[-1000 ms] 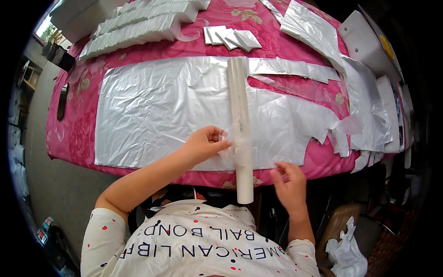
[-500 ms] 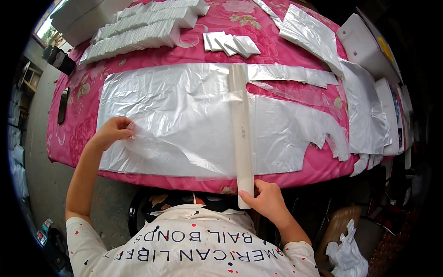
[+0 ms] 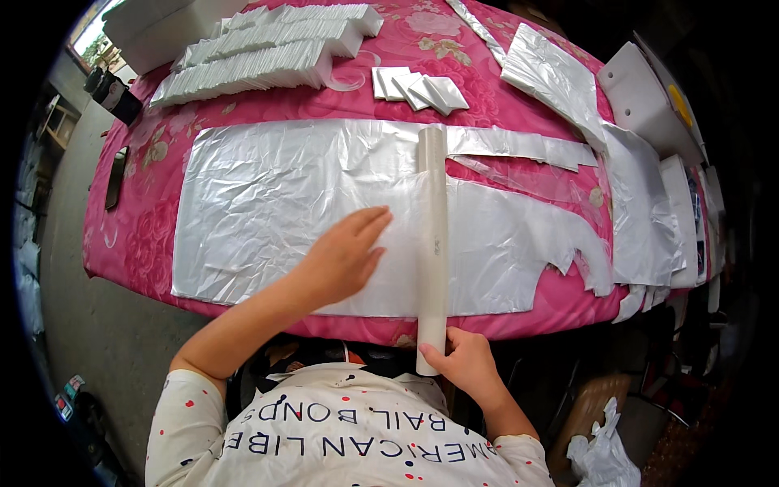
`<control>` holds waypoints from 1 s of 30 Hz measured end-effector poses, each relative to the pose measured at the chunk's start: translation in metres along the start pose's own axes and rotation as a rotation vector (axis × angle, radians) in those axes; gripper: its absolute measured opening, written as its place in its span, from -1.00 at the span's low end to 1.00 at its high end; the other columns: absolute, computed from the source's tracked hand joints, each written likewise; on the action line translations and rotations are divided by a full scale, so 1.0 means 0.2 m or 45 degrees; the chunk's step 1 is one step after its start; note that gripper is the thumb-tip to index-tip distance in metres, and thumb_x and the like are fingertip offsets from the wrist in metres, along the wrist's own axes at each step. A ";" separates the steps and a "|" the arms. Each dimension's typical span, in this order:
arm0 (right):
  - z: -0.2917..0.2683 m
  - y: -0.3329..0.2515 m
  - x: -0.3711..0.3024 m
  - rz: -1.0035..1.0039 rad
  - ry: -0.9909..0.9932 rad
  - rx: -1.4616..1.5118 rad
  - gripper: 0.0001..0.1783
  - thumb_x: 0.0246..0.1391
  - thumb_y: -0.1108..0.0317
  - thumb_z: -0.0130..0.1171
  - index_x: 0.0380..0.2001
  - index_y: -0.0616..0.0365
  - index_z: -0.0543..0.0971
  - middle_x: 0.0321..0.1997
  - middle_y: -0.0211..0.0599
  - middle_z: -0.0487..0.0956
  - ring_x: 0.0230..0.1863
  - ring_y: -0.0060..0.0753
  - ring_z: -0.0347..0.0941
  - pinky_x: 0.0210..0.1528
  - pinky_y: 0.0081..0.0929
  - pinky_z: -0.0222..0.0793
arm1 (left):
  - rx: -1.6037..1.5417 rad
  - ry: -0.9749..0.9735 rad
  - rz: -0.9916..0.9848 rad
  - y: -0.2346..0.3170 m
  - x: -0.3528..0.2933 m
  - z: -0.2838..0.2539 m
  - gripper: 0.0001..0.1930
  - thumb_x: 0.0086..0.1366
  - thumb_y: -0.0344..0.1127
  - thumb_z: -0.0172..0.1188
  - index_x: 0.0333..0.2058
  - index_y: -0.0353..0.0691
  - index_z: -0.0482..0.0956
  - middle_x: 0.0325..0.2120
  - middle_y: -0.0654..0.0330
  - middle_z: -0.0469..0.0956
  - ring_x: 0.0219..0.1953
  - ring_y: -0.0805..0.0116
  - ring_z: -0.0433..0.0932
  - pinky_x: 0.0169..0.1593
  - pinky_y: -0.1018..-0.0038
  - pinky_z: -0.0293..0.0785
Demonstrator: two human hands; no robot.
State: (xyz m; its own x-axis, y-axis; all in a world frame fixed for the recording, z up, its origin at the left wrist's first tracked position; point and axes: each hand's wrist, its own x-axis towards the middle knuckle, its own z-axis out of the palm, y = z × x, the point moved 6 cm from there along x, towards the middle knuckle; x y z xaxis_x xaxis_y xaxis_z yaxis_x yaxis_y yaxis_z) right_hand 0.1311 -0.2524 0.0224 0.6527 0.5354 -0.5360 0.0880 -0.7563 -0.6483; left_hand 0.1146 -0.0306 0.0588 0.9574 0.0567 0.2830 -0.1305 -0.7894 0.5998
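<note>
One wide sheet of clear plastic film lies spread over the pink flowered tablecloth, and a long pale tube lies across it, running straight away from the person. The left hand is open, palm down and fingers together, resting flat on the film just to the left of the tube. The right hand is closed around the tube's near end, which sticks out past the table edge.

By my reading the work is at an early stage: the film is laid out and pressed flat, yet none of it looks wound onto the tube.

Beyond the left hand, at the far side of the table, lie rows of stacked white folded packets and a few loose white folded squares. Well to the right of the right hand, more plastic sheets overlap. No open container shows; what the white boxes at far right hold cannot be told.
</note>
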 end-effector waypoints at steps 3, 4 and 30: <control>0.01 -0.01 -0.01 -0.009 -0.019 0.014 -0.49 -0.16 -0.02 0.20 -0.34 0.27 0.57 -0.51 -0.07 0.57 -0.45 -0.15 0.53 -0.33 -0.39 0.42 | -0.006 -0.015 0.024 0.04 0.03 0.24 -0.46 0.12 -0.47 0.00 0.10 -0.48 0.15 0.15 -0.15 0.12 0.21 -0.07 0.10 0.23 0.23 0.08; 0.01 0.00 -0.01 -0.004 -0.026 0.025 -0.49 -0.15 -0.01 0.20 -0.33 0.27 0.57 -0.51 -0.07 0.57 -0.45 -0.15 0.53 -0.33 -0.39 0.42 | 0.026 -0.022 0.015 0.04 0.04 0.28 -0.44 0.11 -0.47 -0.03 0.11 -0.52 0.12 0.17 -0.18 0.08 0.24 -0.09 0.05 0.26 0.21 0.01; -0.51 -0.26 1.33 -0.238 0.039 2.206 -0.77 0.06 0.29 0.09 -0.26 0.20 0.47 -0.24 -0.29 0.57 -0.25 -0.36 0.52 -0.11 -0.41 0.44 | 0.419 -0.138 0.000 0.02 0.05 0.39 -0.40 0.16 -0.29 -0.20 0.13 -0.60 0.07 0.18 -0.25 0.05 0.28 -0.06 -0.03 0.31 0.20 -0.16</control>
State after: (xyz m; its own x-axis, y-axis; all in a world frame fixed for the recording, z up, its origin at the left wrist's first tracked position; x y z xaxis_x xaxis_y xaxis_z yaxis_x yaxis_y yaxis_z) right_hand 0.3767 -0.1096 -0.0307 0.7430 0.5392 -0.3966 -0.6683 0.5639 -0.4852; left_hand 0.1440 -0.0809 0.0067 0.9815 0.0056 0.1915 -0.0572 -0.9454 0.3210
